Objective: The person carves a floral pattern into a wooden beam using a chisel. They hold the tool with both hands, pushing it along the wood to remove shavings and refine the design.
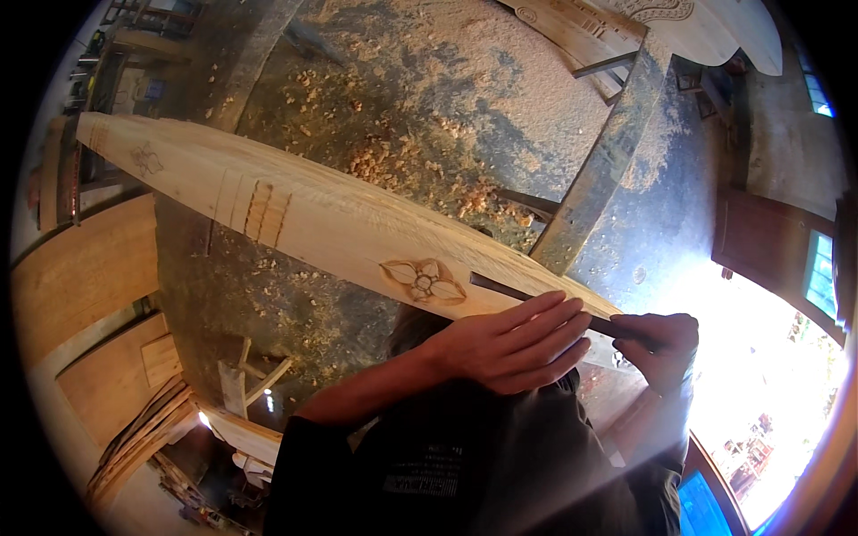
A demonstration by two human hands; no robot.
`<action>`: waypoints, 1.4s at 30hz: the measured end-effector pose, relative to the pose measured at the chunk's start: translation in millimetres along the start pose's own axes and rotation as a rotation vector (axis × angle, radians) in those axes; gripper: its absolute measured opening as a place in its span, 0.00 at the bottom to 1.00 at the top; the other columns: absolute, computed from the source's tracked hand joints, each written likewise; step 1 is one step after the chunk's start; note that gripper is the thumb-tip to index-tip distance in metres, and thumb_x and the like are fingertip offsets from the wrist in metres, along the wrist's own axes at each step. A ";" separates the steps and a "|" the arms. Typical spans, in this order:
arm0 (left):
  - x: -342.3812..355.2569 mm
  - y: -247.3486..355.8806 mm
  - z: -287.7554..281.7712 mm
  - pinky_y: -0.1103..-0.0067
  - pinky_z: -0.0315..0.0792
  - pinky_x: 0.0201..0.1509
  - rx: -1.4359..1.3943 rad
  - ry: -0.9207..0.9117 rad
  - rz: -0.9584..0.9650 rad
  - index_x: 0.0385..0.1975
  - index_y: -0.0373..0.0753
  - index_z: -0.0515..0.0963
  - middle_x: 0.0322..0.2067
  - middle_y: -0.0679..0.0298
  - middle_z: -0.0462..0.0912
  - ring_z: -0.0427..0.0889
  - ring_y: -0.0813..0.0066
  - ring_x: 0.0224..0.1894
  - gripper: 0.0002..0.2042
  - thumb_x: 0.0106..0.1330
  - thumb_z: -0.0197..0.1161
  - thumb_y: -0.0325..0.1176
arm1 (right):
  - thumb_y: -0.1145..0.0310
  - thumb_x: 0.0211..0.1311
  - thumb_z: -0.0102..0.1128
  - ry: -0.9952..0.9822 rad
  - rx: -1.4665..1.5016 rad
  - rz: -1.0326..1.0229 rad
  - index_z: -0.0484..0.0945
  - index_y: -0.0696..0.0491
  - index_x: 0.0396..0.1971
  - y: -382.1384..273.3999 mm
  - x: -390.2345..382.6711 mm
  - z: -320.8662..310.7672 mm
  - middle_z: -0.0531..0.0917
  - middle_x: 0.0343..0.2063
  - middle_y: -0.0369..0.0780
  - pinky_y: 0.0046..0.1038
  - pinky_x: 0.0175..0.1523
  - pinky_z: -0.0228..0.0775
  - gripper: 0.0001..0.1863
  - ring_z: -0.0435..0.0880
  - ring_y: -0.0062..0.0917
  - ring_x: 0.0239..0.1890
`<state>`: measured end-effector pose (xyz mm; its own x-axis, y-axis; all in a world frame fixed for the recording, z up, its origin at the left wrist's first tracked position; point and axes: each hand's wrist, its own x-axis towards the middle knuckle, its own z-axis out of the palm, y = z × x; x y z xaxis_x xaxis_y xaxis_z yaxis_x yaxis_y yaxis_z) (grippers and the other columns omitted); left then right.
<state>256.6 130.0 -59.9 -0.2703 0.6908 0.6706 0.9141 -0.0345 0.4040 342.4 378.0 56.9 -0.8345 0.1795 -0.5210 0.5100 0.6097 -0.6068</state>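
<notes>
A long pale wooden board (340,241) runs slantwise in front of me, from the far left toward the right. A carved four-petalled flower (424,280) shows on its near face. A dark, narrow chisel (496,286) lies over the board, its blade end just right of the flower. My right hand (663,347) is closed round the chisel's rear end. My left hand (509,347) rests across the shaft's middle with its fingers stretched out side by side; its thumb is hidden. Left of the flower are grooved bands (268,214) and a pencilled flower (147,160).
Wood shavings (384,161) and sawdust cover much of the floor. A wooden beam (590,192) extends beyond the board's right part. Other carved boards (581,27) lie at the far right. Wooden panels (89,277) stand at the left, and a bright doorway (751,384) opens at the right.
</notes>
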 end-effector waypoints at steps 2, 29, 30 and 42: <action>5.5 0.1 4.2 0.66 0.83 0.60 0.026 -0.067 -0.022 0.58 0.33 0.79 0.57 0.51 0.83 0.85 0.60 0.58 0.18 0.73 0.62 0.36 | 0.79 0.50 0.74 0.013 0.038 -0.036 0.93 0.54 0.42 6.6 -2.3 1.6 0.92 0.29 0.43 0.25 0.35 0.80 0.16 0.91 0.23 0.28; 20.6 -2.9 29.0 0.77 0.73 0.32 -0.030 -0.169 -0.246 0.57 0.33 0.80 0.34 0.67 0.75 0.79 0.74 0.34 0.24 0.64 0.69 0.39 | 0.78 0.53 0.73 -0.167 0.042 -0.083 0.92 0.56 0.44 21.9 28.6 -10.8 0.92 0.30 0.43 0.23 0.35 0.80 0.16 0.90 0.22 0.28; 20.9 -2.8 29.2 0.77 0.73 0.32 -0.027 -0.170 -0.241 0.57 0.33 0.80 0.34 0.67 0.75 0.79 0.74 0.34 0.24 0.64 0.69 0.39 | 0.76 0.54 0.74 -0.154 0.051 -0.080 0.92 0.53 0.44 24.8 27.9 -9.2 0.92 0.28 0.42 0.22 0.32 0.78 0.16 0.89 0.20 0.25; 22.8 -4.0 30.2 0.75 0.76 0.33 -0.109 -0.222 -0.332 0.56 0.35 0.78 0.34 0.66 0.76 0.81 0.71 0.35 0.24 0.61 0.69 0.36 | 0.76 0.56 0.75 -0.079 0.111 -0.192 0.92 0.54 0.43 33.5 31.7 -3.6 0.91 0.26 0.40 0.21 0.30 0.76 0.14 0.88 0.18 0.24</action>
<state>255.9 167.7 -64.9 -0.4627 0.8158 0.3470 0.7477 0.1488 0.6472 332.2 406.9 22.3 -0.9014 0.0047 -0.4329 0.3673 0.5375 -0.7591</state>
